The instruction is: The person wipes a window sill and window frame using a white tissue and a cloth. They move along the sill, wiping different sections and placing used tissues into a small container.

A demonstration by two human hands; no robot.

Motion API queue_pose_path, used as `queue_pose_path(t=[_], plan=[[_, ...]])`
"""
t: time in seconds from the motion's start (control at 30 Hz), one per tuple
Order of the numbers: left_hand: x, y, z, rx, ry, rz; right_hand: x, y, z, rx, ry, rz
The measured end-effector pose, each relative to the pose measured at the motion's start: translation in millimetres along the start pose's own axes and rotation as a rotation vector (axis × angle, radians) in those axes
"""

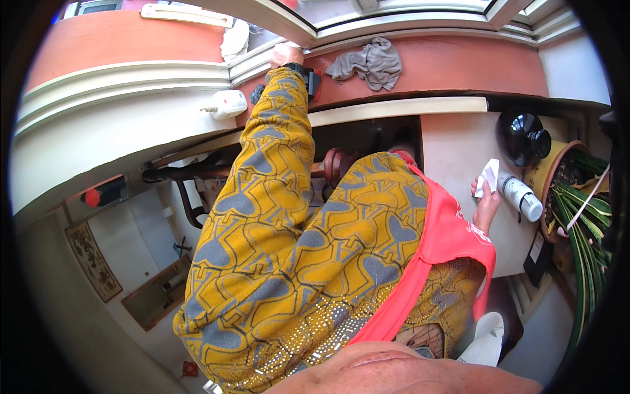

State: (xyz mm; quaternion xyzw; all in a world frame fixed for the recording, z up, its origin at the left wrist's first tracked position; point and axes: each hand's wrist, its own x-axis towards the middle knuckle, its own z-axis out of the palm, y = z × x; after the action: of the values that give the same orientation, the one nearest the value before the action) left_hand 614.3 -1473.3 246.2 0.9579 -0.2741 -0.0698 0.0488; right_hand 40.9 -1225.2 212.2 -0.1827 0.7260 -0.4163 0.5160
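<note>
My left hand point(285, 55), a black band at its wrist, is closed at the lower corner of the white window frame point(344, 38); its fingertips are hidden, and I cannot tell whether it grips the frame. Beside that wrist is a black device with a red edge point(314, 84). A crumpled grey cloth point(366, 64) lies on the red sill to the right. Over the pale tabletop point(453, 143), my right hand point(485, 199) pinches a folded white tissue or paper point(488, 177) between thumb and fingers. Right beside it lies a white bottle with a dark pattern point(519, 196).
A glossy black rounded vessel point(519, 135) and a potted plant with long striped leaves point(581, 212) stand at the right. Near my left forearm are a white plug-like device point(230, 104) and a small dark fuzzy pad point(257, 93). Dark wooden furniture point(189, 172) is below the sill.
</note>
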Motion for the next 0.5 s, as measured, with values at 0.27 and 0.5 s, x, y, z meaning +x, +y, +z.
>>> queue_pose_path(t=[0.27, 0.5], plan=[[23, -22, -1, -0.003, -0.045, 0.071, -14, 8, -28, 0.068, 0.08, -0.022], [55, -72, -18, 0.086, -0.064, 0.125, -23, 24, -48, 0.175, 0.147, 0.063]])
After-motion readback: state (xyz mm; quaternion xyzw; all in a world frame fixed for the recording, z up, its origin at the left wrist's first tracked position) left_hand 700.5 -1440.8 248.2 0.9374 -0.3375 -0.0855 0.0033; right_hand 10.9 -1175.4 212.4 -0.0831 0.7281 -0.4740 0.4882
